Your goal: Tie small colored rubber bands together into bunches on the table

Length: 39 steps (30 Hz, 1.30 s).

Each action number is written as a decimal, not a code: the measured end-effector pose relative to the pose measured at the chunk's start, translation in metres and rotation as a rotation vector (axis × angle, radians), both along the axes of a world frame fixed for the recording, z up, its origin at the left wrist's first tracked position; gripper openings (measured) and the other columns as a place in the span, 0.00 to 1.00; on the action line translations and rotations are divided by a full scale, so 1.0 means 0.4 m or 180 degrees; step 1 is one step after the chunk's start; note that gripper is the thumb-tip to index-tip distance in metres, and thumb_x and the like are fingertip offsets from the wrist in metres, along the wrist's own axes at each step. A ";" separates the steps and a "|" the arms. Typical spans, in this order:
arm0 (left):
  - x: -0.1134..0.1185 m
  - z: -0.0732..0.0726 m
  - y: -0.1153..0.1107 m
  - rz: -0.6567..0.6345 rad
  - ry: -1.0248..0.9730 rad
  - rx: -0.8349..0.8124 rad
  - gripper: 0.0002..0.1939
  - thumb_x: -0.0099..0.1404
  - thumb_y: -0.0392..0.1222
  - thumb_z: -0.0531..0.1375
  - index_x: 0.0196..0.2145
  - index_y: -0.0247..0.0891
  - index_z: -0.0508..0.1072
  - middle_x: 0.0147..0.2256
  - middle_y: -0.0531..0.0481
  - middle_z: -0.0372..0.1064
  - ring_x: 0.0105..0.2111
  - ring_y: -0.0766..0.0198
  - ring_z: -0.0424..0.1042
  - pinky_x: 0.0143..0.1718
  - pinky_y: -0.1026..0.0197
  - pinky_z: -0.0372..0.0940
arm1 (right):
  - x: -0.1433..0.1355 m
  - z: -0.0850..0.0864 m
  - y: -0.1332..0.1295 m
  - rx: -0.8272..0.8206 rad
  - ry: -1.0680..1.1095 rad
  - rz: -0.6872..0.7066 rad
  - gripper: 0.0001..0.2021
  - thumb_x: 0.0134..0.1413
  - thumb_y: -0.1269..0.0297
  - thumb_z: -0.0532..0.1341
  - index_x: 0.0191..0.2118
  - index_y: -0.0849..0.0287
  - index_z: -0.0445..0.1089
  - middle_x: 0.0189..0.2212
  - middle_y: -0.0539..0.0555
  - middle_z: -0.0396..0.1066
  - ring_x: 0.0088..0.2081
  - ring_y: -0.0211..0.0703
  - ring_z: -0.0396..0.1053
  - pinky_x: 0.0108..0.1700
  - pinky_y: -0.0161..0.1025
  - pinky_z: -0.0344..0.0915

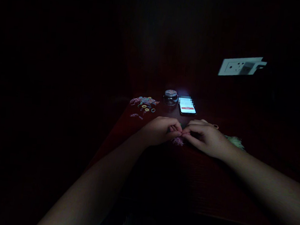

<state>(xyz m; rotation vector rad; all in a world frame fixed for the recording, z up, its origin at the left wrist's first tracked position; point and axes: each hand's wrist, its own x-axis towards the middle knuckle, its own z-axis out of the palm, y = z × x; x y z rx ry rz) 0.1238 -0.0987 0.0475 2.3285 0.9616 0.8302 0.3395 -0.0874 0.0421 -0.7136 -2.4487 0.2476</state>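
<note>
My left hand and my right hand meet fingertip to fingertip above the dark red table. Thumb and forefinger of each are pinched together; whatever they grip is too small and dim to name. Just under the fingertips lies a small pink-purple bundle of thin strands, with a bit of green partly hidden behind the left fingers. A pale green bundle of strands lies beside my right wrist, partly covered by it.
Small coloured bands lie scattered at the table's left. Behind my hands stand a round lidded jar and a lit phone. A socket panel is on the wall at right. The table's left edge shows.
</note>
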 end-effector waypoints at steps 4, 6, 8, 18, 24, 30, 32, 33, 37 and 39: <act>-0.003 -0.005 0.003 0.0016 0.0066 0.0050 0.05 0.62 0.37 0.59 0.37 0.36 0.73 0.31 0.51 0.72 0.30 0.70 0.69 0.33 0.66 0.64 | 0.003 0.000 0.001 0.0035 -0.0038 -0.0060 0.07 0.59 0.64 0.57 0.34 0.57 0.73 0.30 0.52 0.73 0.34 0.42 0.69 0.41 0.41 0.60; -0.004 -0.005 0.003 0.0001 0.0125 0.0086 0.06 0.62 0.35 0.58 0.37 0.36 0.73 0.32 0.51 0.72 0.30 0.70 0.69 0.33 0.66 0.64 | 0.005 0.000 0.002 0.0043 -0.0072 -0.0102 0.07 0.58 0.65 0.57 0.33 0.57 0.72 0.30 0.53 0.72 0.34 0.43 0.69 0.41 0.41 0.60; -0.004 -0.005 0.002 -0.0012 0.0173 0.0127 0.07 0.61 0.35 0.58 0.37 0.35 0.74 0.32 0.51 0.72 0.31 0.69 0.70 0.32 0.66 0.64 | 0.006 0.000 0.002 0.0051 -0.0083 -0.0145 0.07 0.58 0.65 0.57 0.33 0.57 0.72 0.30 0.53 0.72 0.34 0.43 0.69 0.41 0.41 0.60; -0.004 -0.001 -0.001 -0.0015 0.0239 0.0025 0.09 0.59 0.34 0.56 0.36 0.35 0.74 0.31 0.50 0.73 0.29 0.69 0.69 0.31 0.65 0.64 | 0.007 0.001 0.007 -0.0054 -0.0279 -0.0243 0.08 0.59 0.64 0.56 0.34 0.57 0.72 0.31 0.53 0.73 0.36 0.44 0.69 0.42 0.42 0.59; -0.015 -0.010 0.010 0.0158 0.0317 0.0071 0.10 0.59 0.35 0.55 0.37 0.35 0.74 0.32 0.50 0.72 0.29 0.69 0.68 0.32 0.64 0.64 | 0.019 -0.012 0.020 0.0061 -0.0647 -0.0396 0.09 0.59 0.62 0.57 0.40 0.54 0.74 0.37 0.53 0.74 0.41 0.47 0.70 0.44 0.45 0.58; -0.020 -0.018 0.015 0.0261 0.0422 0.0103 0.11 0.59 0.35 0.55 0.38 0.36 0.75 0.34 0.50 0.73 0.30 0.69 0.69 0.32 0.64 0.64 | 0.035 -0.017 0.032 0.0318 -0.0931 -0.0781 0.10 0.58 0.64 0.56 0.39 0.56 0.74 0.37 0.55 0.74 0.42 0.49 0.70 0.43 0.46 0.56; -0.020 -0.018 0.014 0.0264 0.0446 0.0103 0.11 0.59 0.35 0.55 0.38 0.36 0.75 0.33 0.50 0.73 0.30 0.69 0.69 0.32 0.64 0.64 | 0.037 -0.018 0.035 0.0366 -0.0973 -0.0883 0.10 0.57 0.64 0.56 0.37 0.56 0.75 0.36 0.55 0.74 0.41 0.50 0.70 0.43 0.46 0.56; -0.019 -0.018 0.013 0.0262 0.0455 0.0112 0.11 0.59 0.35 0.55 0.38 0.36 0.75 0.33 0.50 0.73 0.30 0.69 0.69 0.33 0.64 0.64 | 0.037 -0.019 0.037 0.0374 -0.0999 -0.0915 0.09 0.56 0.64 0.56 0.36 0.55 0.75 0.36 0.55 0.74 0.41 0.50 0.70 0.42 0.46 0.55; -0.016 -0.012 0.012 0.0248 0.0500 0.0262 0.10 0.61 0.34 0.55 0.37 0.36 0.75 0.34 0.50 0.73 0.31 0.68 0.69 0.34 0.64 0.64 | 0.029 -0.026 0.040 0.0320 -0.1150 -0.0987 0.10 0.56 0.63 0.57 0.34 0.55 0.76 0.36 0.55 0.75 0.42 0.51 0.70 0.42 0.46 0.55; -0.014 -0.009 0.012 0.0193 0.0578 0.0355 0.10 0.61 0.34 0.55 0.37 0.36 0.75 0.35 0.49 0.72 0.32 0.67 0.69 0.35 0.63 0.64 | 0.024 -0.028 0.042 0.0269 -0.1216 -0.1044 0.10 0.55 0.62 0.58 0.34 0.54 0.77 0.36 0.55 0.75 0.42 0.52 0.70 0.42 0.46 0.55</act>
